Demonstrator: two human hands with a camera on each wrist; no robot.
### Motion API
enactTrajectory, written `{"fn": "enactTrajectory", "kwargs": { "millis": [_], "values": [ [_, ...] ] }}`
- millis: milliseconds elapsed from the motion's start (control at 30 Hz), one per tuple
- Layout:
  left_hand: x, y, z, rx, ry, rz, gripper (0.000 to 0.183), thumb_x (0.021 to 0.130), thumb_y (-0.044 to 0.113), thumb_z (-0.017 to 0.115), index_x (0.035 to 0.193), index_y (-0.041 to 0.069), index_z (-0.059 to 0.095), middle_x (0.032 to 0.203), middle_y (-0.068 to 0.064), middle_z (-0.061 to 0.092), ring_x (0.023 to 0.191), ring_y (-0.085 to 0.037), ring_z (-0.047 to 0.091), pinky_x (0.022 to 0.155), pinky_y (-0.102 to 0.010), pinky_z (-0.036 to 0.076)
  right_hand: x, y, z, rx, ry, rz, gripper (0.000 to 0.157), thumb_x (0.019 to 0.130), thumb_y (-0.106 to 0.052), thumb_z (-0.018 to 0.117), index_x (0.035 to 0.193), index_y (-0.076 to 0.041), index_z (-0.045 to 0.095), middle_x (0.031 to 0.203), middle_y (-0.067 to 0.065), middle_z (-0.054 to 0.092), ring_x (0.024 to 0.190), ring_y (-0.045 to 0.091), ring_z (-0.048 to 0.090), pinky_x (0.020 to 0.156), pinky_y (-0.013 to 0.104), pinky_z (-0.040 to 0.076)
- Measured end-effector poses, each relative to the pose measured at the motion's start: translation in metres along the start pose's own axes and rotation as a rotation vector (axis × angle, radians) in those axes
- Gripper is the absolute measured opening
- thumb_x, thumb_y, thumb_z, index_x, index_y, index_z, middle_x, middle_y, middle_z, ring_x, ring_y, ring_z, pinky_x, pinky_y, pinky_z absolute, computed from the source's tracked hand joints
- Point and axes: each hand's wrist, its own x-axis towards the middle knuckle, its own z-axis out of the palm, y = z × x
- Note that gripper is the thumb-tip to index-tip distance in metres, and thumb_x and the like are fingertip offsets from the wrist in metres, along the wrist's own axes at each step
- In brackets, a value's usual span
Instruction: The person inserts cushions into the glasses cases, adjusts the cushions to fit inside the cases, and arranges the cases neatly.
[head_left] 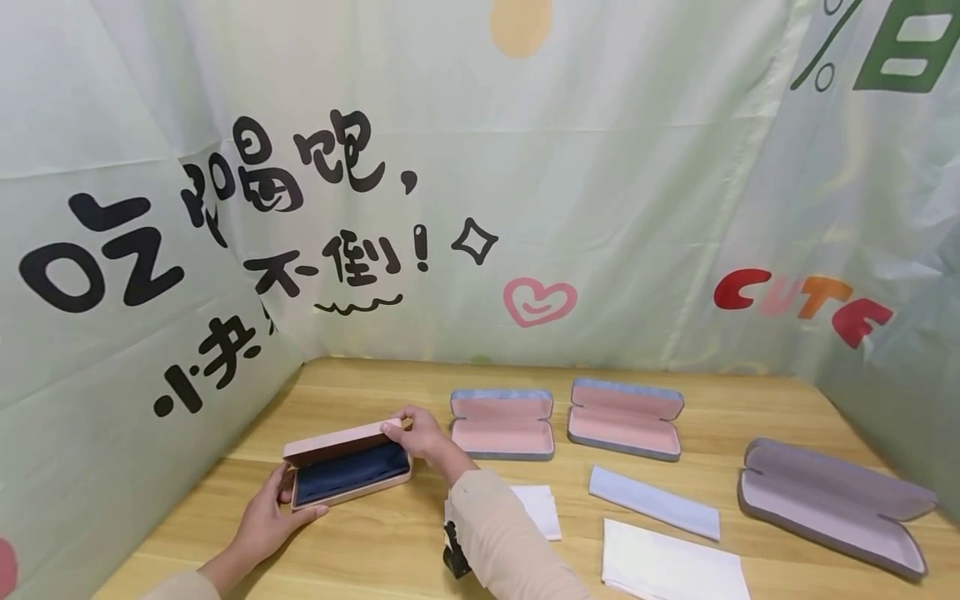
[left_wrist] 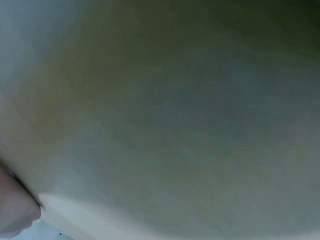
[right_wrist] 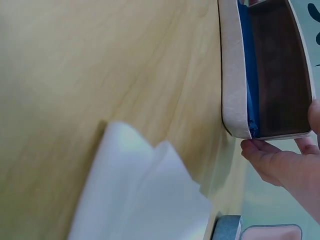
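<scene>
A pale pink glasses case (head_left: 337,439) stands with its lid partly raised on the left of the table. Inside it lies a folded dark blue cloth (head_left: 351,469). My left hand (head_left: 264,521) grips the case's left end, its thumb along the front edge. At the right end, my right hand (head_left: 426,440) pinches the lid's corner between thumb and fingers. The right wrist view shows the case's brown lining (right_wrist: 280,70) beside the blue cloth (right_wrist: 252,95). In the left wrist view nearly everything is a blur.
Two blue-grey cases with pink lining (head_left: 502,437) (head_left: 626,429) stand open behind. A larger grey case (head_left: 832,517) is open at right. A light blue cloth (head_left: 652,502) and white cloths (head_left: 671,560) (head_left: 542,510) lie in front, one partly behind my right sleeve (head_left: 510,542).
</scene>
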Motion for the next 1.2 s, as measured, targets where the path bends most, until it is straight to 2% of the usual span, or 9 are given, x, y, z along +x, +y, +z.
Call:
{"fn": "enactTrajectory", "kwargs": {
  "millis": [133, 233, 467, 667, 1000, 1200],
  "values": [
    [0.0013, 0.0006, 0.0007, -0.001, -0.012, -0.012, 0.091, 0.069, 0.030, 0.081, 0.136, -0.007, 0.033, 0.100, -0.015, 0.058, 0.078, -0.012, 0.044, 0.066, -0.022, 0.038, -0.0010, 0.0001, -0.0020, -0.019, -0.018, -0.011, 0.017, 0.089, -0.018, 0.063, 0.095, -0.003, 0.059, 0.102, 0.011, 0.057, 0.084, 0.018, 0.052, 0.062, 0.025, 0.045],
    [0.0013, 0.0010, 0.0011, -0.003, -0.020, -0.026, 0.092, 0.069, 0.031, 0.081, 0.137, -0.007, 0.032, 0.094, -0.012, 0.055, 0.077, -0.012, 0.043, 0.066, -0.022, 0.037, -0.0019, 0.0003, -0.0031, -0.040, -0.033, -0.018, 0.016, 0.089, -0.017, 0.062, 0.095, -0.003, 0.058, 0.098, 0.011, 0.057, 0.080, 0.017, 0.052, 0.059, 0.024, 0.044],
    [-0.0005, -0.0013, 0.0015, -0.013, -0.006, -0.016, 0.087, 0.069, 0.030, 0.081, 0.135, -0.004, 0.036, 0.097, -0.013, 0.057, 0.077, -0.010, 0.041, 0.065, -0.021, 0.035, -0.0054, 0.0014, -0.0044, -0.093, -0.081, -0.059, 0.014, 0.090, -0.017, 0.061, 0.096, -0.005, 0.058, 0.096, 0.009, 0.057, 0.077, 0.015, 0.051, 0.060, 0.025, 0.043],
    [-0.0021, -0.0014, 0.0004, -0.016, 0.005, -0.006, 0.079, 0.069, 0.028, 0.081, 0.129, -0.005, 0.042, 0.092, -0.010, 0.055, 0.077, -0.011, 0.041, 0.065, -0.021, 0.036, -0.0092, 0.0025, -0.0049, -0.103, -0.140, -0.106, 0.014, 0.092, -0.016, 0.057, 0.101, -0.006, 0.055, 0.091, 0.009, 0.057, 0.074, 0.015, 0.049, 0.062, 0.026, 0.041],
    [-0.0012, -0.0005, 0.0006, -0.005, 0.003, -0.001, 0.080, 0.069, 0.029, 0.081, 0.130, -0.004, 0.041, 0.101, -0.013, 0.059, 0.080, -0.010, 0.044, 0.067, -0.020, 0.039, -0.0091, 0.0045, -0.0073, -0.145, -0.155, -0.121, 0.016, 0.092, -0.017, 0.058, 0.103, -0.005, 0.055, 0.087, 0.009, 0.059, 0.073, 0.013, 0.051, 0.063, 0.024, 0.042],
    [-0.0020, 0.0004, 0.0013, -0.009, 0.015, 0.008, 0.073, 0.068, 0.027, 0.082, 0.123, -0.003, 0.045, 0.092, -0.010, 0.055, 0.077, -0.009, 0.042, 0.065, -0.021, 0.037, -0.0089, 0.0081, -0.0086, -0.151, -0.161, -0.150, 0.014, 0.091, -0.015, 0.059, 0.101, -0.005, 0.056, 0.083, 0.004, 0.057, 0.071, 0.011, 0.048, 0.062, 0.021, 0.041]
  ]
}}
